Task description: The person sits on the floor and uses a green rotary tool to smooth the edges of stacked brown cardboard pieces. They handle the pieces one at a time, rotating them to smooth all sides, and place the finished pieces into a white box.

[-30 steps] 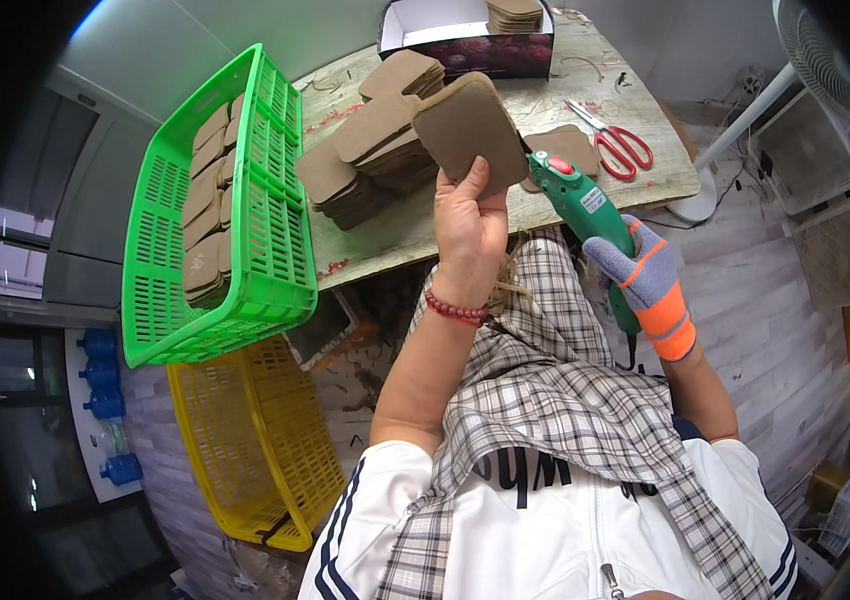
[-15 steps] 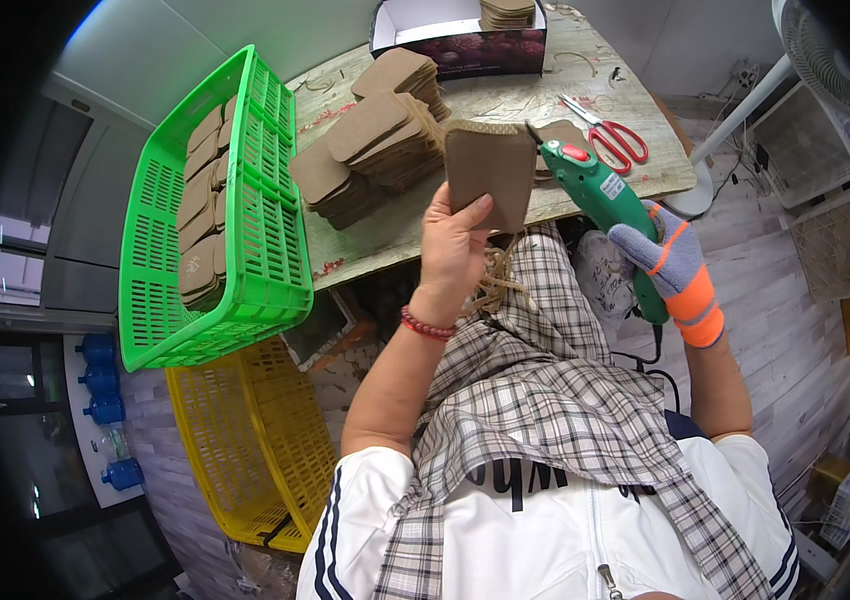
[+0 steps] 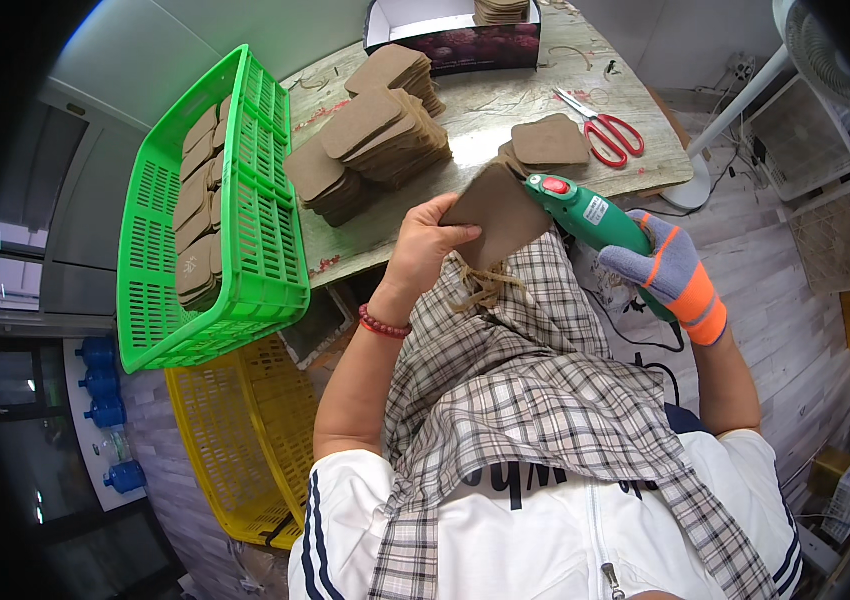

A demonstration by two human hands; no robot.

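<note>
2 hands meet just below the table edge: the left hand pinches a brown card, the gloved right hand grips a green power tool touching it. Holding the card steady against the tool tip likely matters most.

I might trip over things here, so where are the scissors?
The scissors lie on the table, toward its right end, beside a brown pad.

Quick headcount on the bench

Two crates, one green and one yellow; one pair of red scissors; one green power tool; four blue water jugs.
</note>
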